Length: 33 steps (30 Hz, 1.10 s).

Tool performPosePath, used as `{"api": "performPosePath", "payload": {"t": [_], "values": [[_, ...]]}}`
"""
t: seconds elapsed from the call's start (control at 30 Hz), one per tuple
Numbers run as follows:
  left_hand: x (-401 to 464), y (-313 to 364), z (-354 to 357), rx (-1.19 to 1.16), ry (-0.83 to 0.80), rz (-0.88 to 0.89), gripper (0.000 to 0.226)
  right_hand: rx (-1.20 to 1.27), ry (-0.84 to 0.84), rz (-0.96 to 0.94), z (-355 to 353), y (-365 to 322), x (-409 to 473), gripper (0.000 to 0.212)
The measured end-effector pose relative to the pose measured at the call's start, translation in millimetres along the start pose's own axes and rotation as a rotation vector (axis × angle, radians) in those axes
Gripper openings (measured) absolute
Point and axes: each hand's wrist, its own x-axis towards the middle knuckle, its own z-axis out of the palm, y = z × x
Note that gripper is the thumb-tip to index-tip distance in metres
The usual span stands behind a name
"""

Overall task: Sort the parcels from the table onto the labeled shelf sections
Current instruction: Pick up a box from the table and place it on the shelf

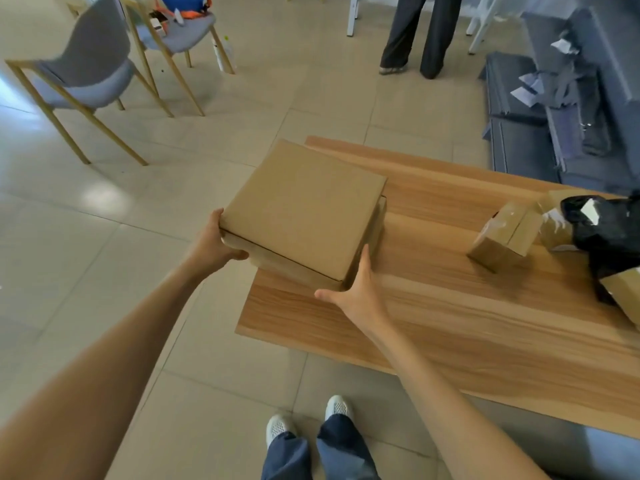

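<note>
A flat brown cardboard box (304, 209) sits at the left corner of the wooden table (450, 306), partly overhanging the edge, with what looks like a second box under it. My left hand (216, 242) grips its near-left corner, thumb on the bottom side. My right hand (356, 292) presses flat against its near-right side, fingers straight. Further right on the table lie a small taped brown parcel (502, 235) and a black plastic-wrapped parcel (606, 233). No shelf is in view.
Two grey chairs (86, 74) stand on the tiled floor at the far left. A person's legs (419, 32) are at the back. Dark grey flattened bags and paper scraps (554, 98) pile at the right. My own feet (308, 420) are near the table's front edge.
</note>
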Motion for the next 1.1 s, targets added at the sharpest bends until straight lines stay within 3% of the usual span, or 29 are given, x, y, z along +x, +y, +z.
{"api": "performPosePath", "payload": {"t": [0.13, 0.33, 0.57, 0.63, 0.7, 0.8, 0.87, 0.97, 1.1], "values": [[-4, -4, 1, -0.014, 0.047, 0.062, 0.077, 0.062, 0.123, -0.062, 11, -2, -1, 0.119], [-16, 16, -12, -0.005, 0.076, 0.136, 0.076, 0.131, 0.176, -0.121, -11, -18, -8, 0.104], [-41, 82, -51, -0.149, 0.097, 0.248, 0.053, 0.327, 0.191, -0.22, -70, -83, -16, 0.1], [-49, 106, -65, -0.173, 0.109, 0.296, 0.048, 0.33, 0.208, -0.244, -90, -105, -20, 0.085], [-57, 128, -77, -0.166, 0.112, 0.321, 0.057, 0.338, 0.226, -0.275, -108, -126, -22, 0.056], [-68, 156, -95, -0.062, 0.145, 0.385, 0.097, 0.311, 0.282, -0.269, -134, -156, -24, 0.02], [-77, 172, -104, 0.11, 0.189, 0.49, 0.114, 0.284, 0.287, -0.22, -152, -174, -24, 0.022], [-89, 189, -110, 0.487, 0.199, 0.692, 0.121, 0.253, 0.258, -0.112, -175, -198, -22, 0.035], [-98, 201, -114, 0.615, 0.281, 0.802, 0.12, 0.223, 0.156, -0.015, -196, -220, -26, 0.063]]}}
